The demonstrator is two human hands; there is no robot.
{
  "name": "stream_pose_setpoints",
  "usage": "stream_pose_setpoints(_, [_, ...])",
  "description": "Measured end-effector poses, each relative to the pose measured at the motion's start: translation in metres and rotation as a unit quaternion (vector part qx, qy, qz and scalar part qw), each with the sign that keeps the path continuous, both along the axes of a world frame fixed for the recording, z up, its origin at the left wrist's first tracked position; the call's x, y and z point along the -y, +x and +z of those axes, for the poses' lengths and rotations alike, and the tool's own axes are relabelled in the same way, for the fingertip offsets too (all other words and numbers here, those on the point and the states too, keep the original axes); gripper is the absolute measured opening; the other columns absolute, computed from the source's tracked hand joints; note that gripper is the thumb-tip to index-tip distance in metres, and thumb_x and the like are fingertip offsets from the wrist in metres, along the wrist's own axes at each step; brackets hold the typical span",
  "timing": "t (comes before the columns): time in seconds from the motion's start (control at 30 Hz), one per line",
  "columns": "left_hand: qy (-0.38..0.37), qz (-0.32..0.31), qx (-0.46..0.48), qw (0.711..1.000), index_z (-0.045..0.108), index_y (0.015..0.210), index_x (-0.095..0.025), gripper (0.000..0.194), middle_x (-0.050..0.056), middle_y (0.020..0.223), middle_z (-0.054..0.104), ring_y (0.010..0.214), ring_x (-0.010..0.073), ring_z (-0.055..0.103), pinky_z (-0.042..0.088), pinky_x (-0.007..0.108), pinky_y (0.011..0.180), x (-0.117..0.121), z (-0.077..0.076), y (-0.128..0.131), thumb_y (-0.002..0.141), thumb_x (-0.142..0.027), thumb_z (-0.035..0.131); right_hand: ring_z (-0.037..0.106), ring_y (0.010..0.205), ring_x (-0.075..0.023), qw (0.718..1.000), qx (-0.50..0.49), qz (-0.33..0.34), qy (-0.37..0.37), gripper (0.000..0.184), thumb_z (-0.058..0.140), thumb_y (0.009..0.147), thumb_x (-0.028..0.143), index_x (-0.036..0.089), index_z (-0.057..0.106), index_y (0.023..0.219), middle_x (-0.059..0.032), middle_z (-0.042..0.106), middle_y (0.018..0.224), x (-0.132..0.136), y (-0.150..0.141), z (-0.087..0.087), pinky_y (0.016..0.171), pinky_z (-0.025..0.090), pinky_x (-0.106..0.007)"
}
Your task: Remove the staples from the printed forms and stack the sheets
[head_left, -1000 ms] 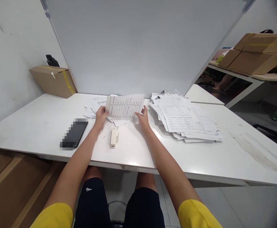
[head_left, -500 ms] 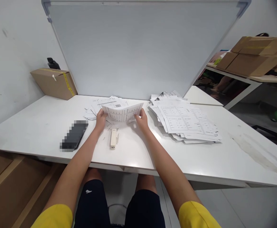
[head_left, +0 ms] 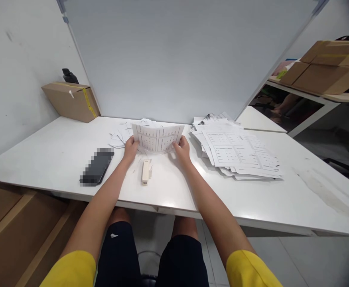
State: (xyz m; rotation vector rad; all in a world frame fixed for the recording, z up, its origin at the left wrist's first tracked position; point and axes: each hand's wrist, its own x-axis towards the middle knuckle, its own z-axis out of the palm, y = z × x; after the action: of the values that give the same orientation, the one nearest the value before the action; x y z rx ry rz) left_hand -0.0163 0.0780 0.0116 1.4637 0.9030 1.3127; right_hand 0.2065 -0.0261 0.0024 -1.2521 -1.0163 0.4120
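Observation:
A printed sheet of paper (head_left: 158, 138) is held up above the desk, bowed between my two hands. My left hand (head_left: 130, 148) pinches its left edge, and my right hand (head_left: 182, 148) grips the right edge with the thumb on the near face. Whether it is one sheet or more I cannot tell. Below the paper, a cream stapler (head_left: 145, 172) lies on the white desk, with small paper scraps beside it. Behind my left hand lie loose papers (head_left: 119, 135), partly hidden by the held sheet.
A large untidy pile of printed sheets (head_left: 234, 149) lies to the right. On the left are a black phone-like device (head_left: 98, 166), its surface blurred out, and a cardboard box (head_left: 72, 101). A whiteboard (head_left: 174, 59) stands along the back. Open drawers (head_left: 27, 231) sit below left.
The held paper has been raised and tilted more upright, so its printed face shows more fully. Both hands keep their grip. The camera view has shifted slightly.

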Motion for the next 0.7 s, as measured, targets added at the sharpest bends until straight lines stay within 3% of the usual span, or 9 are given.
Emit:
stream_pose_setpoints(0.27, [0.029, 0.013, -0.022, 0.999, 0.058, 0.073, -0.020, 0.006, -0.002, 0.071, 0.058, 0.072, 0.0170, 0.054, 0.042, 0.028, 0.070, -0.002, -0.001, 0.004, 0.076, -0.018, 0.063, 0.057, 0.084, -0.0177, 0.999, -0.025, -0.015, -0.031, 0.020, 0.054, 0.076, 0.038, 0.023, 0.056, 0.089, -0.0006, 0.063, 0.085, -0.010, 0.014, -0.012, 0.078, 0.045, -0.030])
stream_pose_setpoints(0.5, [0.058, -0.034, 0.031, 0.997, 0.065, 0.082, -0.019, 0.028, 0.000, 0.077, 0.065, 0.078, 0.0161, 0.060, 0.047, 0.026, 0.074, -0.005, 0.000, 0.007, 0.079, -0.041, 0.080, 0.059, 0.081, -0.0179, 0.999, -0.028, -0.036, -0.029, 0.018, 0.053, 0.077, 0.035, 0.022, 0.058, 0.088, 0.0001, 0.063, 0.081, -0.010, 0.020, -0.007, 0.077, 0.046, -0.031])
stream_pose_setpoints(0.7, [0.008, -0.101, 0.091, 0.991, 0.063, 0.078, -0.019, 0.043, -0.001, 0.074, 0.065, 0.070, 0.0139, 0.061, 0.048, 0.025, 0.068, -0.003, 0.000, 0.006, 0.069, -0.052, 0.088, 0.067, 0.092, -0.0230, 0.997, -0.052, -0.018, -0.048, 0.023, 0.058, 0.072, 0.030, 0.020, 0.063, 0.092, -0.0040, 0.070, 0.088, 0.006, 0.031, -0.004, 0.087, 0.052, -0.037])
